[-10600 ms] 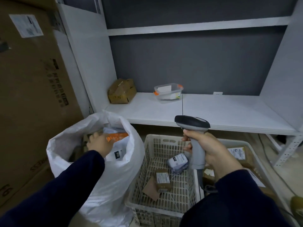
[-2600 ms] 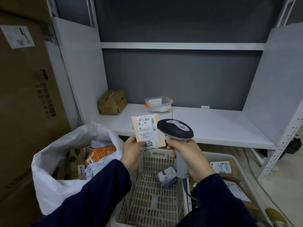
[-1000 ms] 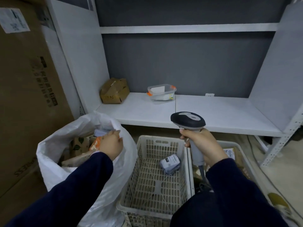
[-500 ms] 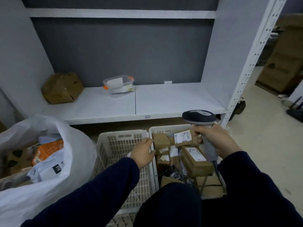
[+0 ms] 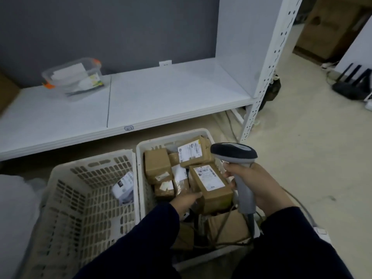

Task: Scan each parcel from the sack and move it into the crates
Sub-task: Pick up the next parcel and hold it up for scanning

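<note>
Touching a corner of the brown parcel, the left hand reaches into the right crate, where the parcel lies on other boxes; whether the fingers hold it or only push it is hard to tell. The right hand is curled round the scanner. This looks like the putting-down step. Next comes letting go and reaching for the sack, mostly cut off at the left.
</note>
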